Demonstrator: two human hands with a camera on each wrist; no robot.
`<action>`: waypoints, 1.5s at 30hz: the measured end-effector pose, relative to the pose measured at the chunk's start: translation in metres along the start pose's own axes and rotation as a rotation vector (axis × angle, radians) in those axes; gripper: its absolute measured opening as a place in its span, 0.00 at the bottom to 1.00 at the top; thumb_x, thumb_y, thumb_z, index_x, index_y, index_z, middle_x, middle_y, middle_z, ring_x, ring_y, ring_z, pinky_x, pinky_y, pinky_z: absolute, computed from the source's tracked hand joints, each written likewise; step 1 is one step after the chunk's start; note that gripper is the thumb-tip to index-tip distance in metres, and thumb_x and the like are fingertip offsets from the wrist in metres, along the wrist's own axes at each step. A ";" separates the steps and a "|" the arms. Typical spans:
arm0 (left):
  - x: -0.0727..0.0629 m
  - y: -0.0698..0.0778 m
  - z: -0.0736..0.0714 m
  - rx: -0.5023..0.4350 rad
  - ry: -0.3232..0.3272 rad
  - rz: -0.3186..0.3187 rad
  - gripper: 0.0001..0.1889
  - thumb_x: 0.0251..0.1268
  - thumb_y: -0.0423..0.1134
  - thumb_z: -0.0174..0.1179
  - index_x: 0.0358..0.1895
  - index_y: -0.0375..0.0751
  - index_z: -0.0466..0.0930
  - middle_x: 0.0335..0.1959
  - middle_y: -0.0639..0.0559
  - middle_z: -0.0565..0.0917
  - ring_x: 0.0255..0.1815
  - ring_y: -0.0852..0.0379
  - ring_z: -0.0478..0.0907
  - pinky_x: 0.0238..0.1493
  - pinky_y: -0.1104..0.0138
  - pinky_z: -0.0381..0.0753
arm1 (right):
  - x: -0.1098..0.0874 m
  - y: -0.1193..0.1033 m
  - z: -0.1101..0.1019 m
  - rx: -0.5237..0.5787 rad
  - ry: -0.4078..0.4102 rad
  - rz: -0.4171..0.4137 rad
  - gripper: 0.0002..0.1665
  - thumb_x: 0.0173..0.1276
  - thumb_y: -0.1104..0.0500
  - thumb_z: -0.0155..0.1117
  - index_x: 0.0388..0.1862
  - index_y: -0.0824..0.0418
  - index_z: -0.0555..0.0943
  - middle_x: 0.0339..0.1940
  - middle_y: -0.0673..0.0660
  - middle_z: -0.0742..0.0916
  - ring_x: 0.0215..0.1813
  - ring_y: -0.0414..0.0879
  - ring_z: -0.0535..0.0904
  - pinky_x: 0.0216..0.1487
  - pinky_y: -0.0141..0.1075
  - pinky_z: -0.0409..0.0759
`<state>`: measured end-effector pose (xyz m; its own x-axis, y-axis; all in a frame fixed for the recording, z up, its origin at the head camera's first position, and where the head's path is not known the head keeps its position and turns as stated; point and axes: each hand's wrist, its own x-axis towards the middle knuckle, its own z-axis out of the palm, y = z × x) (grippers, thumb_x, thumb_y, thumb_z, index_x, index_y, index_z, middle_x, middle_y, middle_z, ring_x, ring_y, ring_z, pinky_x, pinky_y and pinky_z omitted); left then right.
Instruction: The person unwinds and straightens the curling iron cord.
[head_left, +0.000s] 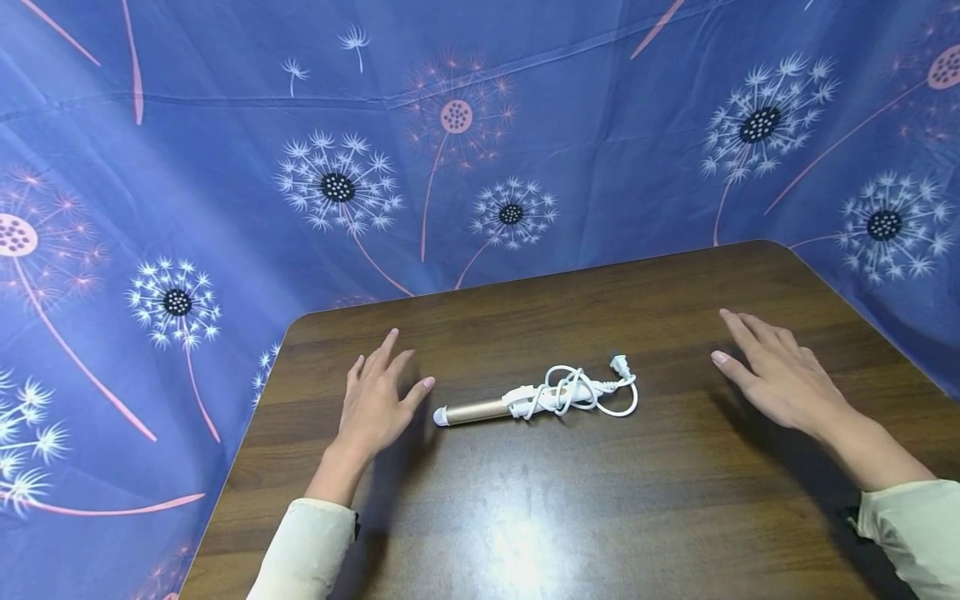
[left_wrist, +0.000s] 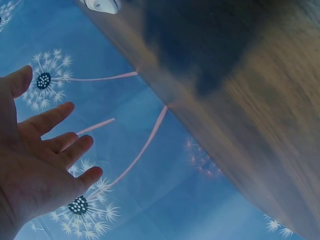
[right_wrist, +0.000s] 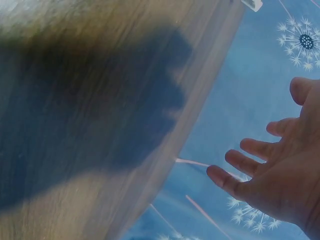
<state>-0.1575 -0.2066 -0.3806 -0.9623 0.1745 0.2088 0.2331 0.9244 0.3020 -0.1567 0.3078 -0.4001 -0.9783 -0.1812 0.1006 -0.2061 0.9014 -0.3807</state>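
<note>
A curling iron (head_left: 476,411) with a gold barrel, a pale tip and a white handle lies across the middle of the wooden table (head_left: 600,500). Its white cord (head_left: 576,388) is looped loosely about the handle, and the plug (head_left: 619,365) sticks out at the right end. My left hand (head_left: 375,404) hovers over the table just left of the barrel tip, fingers spread and holding nothing. Well to the right of the plug, my right hand (head_left: 783,375) is also held above the table, its fingers extended and nothing in it. Both palms show in the wrist views.
A blue cloth (head_left: 600,167) printed with dandelions hangs behind the table and down both sides. The table's far edge (head_left: 525,285) runs along the cloth. Light glares off the tabletop near the front, and each hand casts a shadow.
</note>
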 end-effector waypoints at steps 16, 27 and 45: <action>0.009 0.013 0.006 0.004 -0.012 0.048 0.32 0.65 0.58 0.58 0.66 0.43 0.70 0.78 0.50 0.49 0.72 0.43 0.60 0.72 0.47 0.45 | 0.008 -0.017 0.007 0.085 0.005 -0.001 0.40 0.77 0.43 0.41 0.79 0.53 0.40 0.73 0.73 0.58 0.68 0.79 0.52 0.56 0.71 0.53; 0.011 0.021 0.011 0.006 -0.037 0.068 0.33 0.62 0.56 0.62 0.66 0.43 0.70 0.77 0.48 0.51 0.68 0.40 0.64 0.71 0.47 0.50 | 0.009 -0.019 0.012 0.196 -0.011 -0.036 0.38 0.79 0.47 0.40 0.79 0.59 0.41 0.72 0.77 0.56 0.69 0.77 0.50 0.61 0.70 0.50; 0.011 0.036 0.029 0.017 -0.096 0.169 0.33 0.54 0.53 0.69 0.62 0.42 0.74 0.73 0.45 0.59 0.65 0.43 0.68 0.69 0.48 0.56 | 0.017 -0.040 0.021 0.264 -0.044 -0.033 0.41 0.77 0.46 0.45 0.78 0.62 0.43 0.73 0.77 0.54 0.72 0.75 0.46 0.63 0.71 0.47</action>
<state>-0.1635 -0.1613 -0.3946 -0.9189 0.3585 0.1648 0.3908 0.8845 0.2547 -0.1654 0.2602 -0.4028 -0.9698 -0.2308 0.0785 -0.2303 0.7619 -0.6054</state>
